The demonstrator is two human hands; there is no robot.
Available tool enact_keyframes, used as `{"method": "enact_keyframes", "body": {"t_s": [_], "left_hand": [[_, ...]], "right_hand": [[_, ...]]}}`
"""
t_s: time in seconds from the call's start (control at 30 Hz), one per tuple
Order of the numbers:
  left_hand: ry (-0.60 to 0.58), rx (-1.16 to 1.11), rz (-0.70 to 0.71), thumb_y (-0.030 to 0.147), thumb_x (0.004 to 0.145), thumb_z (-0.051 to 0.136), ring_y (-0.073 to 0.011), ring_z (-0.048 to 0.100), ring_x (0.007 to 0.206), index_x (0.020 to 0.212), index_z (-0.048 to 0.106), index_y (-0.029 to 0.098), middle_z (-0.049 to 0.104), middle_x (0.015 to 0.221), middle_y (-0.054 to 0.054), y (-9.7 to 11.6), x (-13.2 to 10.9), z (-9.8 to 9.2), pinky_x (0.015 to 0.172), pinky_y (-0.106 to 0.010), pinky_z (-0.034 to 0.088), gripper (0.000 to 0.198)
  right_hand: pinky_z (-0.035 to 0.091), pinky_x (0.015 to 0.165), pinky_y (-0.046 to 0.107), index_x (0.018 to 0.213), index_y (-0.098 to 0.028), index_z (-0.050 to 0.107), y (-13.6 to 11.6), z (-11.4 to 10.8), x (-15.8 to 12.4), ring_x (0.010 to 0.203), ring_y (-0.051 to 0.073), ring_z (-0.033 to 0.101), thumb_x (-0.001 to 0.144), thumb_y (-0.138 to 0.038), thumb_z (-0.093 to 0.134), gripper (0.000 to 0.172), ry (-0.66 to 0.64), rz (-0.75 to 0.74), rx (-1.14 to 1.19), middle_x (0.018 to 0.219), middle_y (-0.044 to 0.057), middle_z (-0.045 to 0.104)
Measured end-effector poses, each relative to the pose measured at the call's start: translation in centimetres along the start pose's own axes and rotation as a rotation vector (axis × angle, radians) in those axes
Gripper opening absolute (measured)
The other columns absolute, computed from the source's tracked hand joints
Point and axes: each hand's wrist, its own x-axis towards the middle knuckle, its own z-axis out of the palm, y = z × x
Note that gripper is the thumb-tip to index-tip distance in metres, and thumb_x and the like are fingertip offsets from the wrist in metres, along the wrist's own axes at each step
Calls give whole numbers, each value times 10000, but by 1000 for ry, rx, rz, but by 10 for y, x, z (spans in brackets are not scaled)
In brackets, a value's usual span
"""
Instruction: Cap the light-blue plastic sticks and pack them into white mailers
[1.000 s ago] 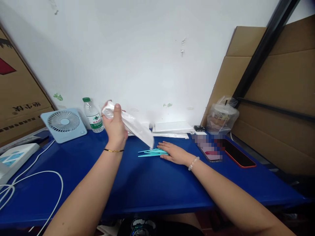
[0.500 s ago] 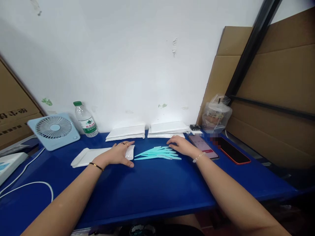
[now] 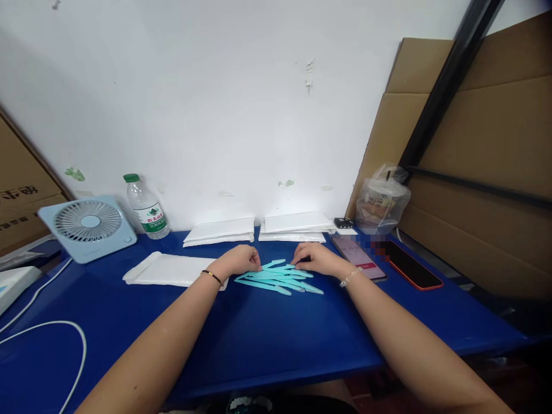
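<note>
A loose, fanned-out heap of turquoise eyebrow razors (image 3: 276, 279) lies on the blue table, thin handles to the left and wider blade ends to the right. My left hand (image 3: 240, 260) is closed in a pinch at the upper left of the heap, on the handle of one razor. From the right, my right hand (image 3: 315, 257) pinches at the upper blade ends, its fingertips closed on a razor. Under and beside my left wrist a white padded packet (image 3: 166, 269) lies flat, partly hidden by the wrist.
Two stacks of white packets (image 3: 219, 230) lie against the wall. A blue fan (image 3: 88, 224) and a water bottle (image 3: 147, 210) stand at left, with a white cable (image 3: 81, 345). To the right lie a lit phone (image 3: 357, 259), an orange-edged phone (image 3: 414, 267) and a bagged cup (image 3: 382, 201).
My left hand has moved right from the white packet to the razors and closed. My right hand's fingers have drawn together at the blade ends. The razors have spread out more.
</note>
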Motion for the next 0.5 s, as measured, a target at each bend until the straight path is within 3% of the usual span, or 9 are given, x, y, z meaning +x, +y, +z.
{"method": "enact_keyframes", "body": {"t_s": [0.2, 0.4, 0.5], "left_hand": [[-61, 105, -5, 274, 615, 640, -160, 573, 580, 682, 671, 215, 667, 666, -13, -3, -8, -2, 504, -227, 360, 94], [113, 125, 105, 294, 762, 528, -144, 561, 653, 809, 632, 192, 632, 722, -7, -5, -6, -3, 564, -222, 382, 153], [159, 99, 156, 300, 787, 519, -139, 557, 652, 829, 623, 192, 622, 720, 0, -4, 1, 7, 566, -226, 375, 155]], "right_hand": [[477, 707, 274, 847, -206, 741, -3, -5, -2, 777, 162, 618, 790, -383, 633, 215, -29, 20, 71, 897, 49, 663], [456, 670, 279, 1030, -201, 691, -10, 13, 11, 754, 170, 601, 804, -409, 600, 321, 173, 184, 127, 863, 51, 686], [433, 607, 258, 937, -183, 698, -7, 21, 20, 680, 153, 582, 809, -400, 579, 279, 205, 210, 202, 769, 34, 677]]}}
